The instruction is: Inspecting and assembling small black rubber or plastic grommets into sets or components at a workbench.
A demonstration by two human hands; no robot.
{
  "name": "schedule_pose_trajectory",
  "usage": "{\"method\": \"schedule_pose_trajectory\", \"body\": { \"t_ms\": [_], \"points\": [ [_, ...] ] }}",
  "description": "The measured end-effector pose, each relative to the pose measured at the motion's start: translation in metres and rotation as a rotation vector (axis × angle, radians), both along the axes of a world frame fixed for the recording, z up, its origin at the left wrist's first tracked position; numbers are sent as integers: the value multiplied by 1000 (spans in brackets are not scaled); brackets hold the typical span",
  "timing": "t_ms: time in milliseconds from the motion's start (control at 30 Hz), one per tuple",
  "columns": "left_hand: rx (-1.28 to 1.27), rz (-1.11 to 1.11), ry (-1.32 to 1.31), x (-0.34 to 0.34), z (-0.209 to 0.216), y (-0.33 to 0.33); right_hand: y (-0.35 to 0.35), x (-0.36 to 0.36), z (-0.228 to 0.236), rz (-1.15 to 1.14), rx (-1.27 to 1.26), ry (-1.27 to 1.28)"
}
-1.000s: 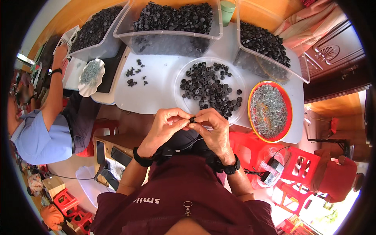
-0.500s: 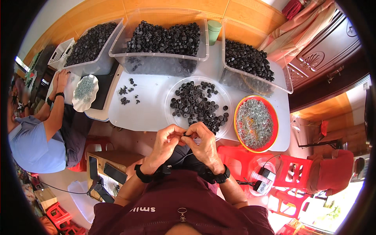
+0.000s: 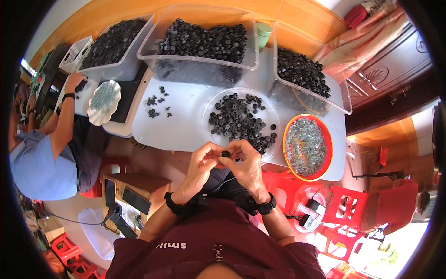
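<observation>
Between two hands [image 3: 227, 162], one black cap [image 3: 225, 153].

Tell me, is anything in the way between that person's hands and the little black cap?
Nothing visible: the left hand and right hand both pinch the small black cap directly, just short of the clear round tray.

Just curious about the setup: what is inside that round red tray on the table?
The red tray holds a heap of small silvery metal pieces, too small to identify. The heap covers the tray's floor.
</observation>
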State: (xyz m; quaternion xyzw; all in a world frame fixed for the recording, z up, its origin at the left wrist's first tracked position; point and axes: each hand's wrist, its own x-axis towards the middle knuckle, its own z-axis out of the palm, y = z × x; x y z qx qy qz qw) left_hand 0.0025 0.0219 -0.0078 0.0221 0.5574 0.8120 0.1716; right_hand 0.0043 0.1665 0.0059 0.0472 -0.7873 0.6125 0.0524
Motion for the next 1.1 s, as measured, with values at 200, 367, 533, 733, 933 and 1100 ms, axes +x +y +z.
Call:
{"method": "schedule_pose_trajectory", "body": {
  "t_ms": [200,367,533,733,933,1100],
  "points": [
    [20,-69,64,0,1,-2,-1,7,3,-14,40,-6],
    [35,-103,87,3,2,-8,-8,11,11,-33,183,135],
    [-8,90,53,1,11,-11,15,-4,36,-98,356,157],
    [-17,113,60,-1,1,-32,77,-48,75,-258,371,308],
    [-39,63,-6,7,-13,-38,107,-86,96,-337,320,366],
    [-7,58,-44,12,-15,-42,118,-128,115,-395,503,345]
  ]
}}
